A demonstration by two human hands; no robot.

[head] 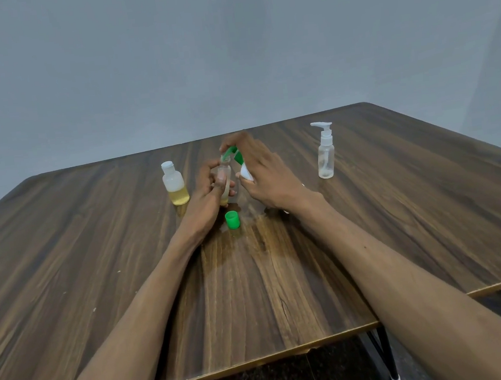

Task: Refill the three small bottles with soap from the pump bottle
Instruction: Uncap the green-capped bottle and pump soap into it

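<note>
Left hand (209, 191) grips small bottle (224, 180) under pump bottle (242, 167) spout

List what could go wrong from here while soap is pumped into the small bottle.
1. The green pump spout meets a narrow neck on the small bottle; soap may run down the outside, and the table nearby already looks wet.
2. The left hand holds that bottle in a fingertip grip; pressure from the right hand could tip it.
3. The green cap lies loose beside the left wrist and could be knocked away.
</note>
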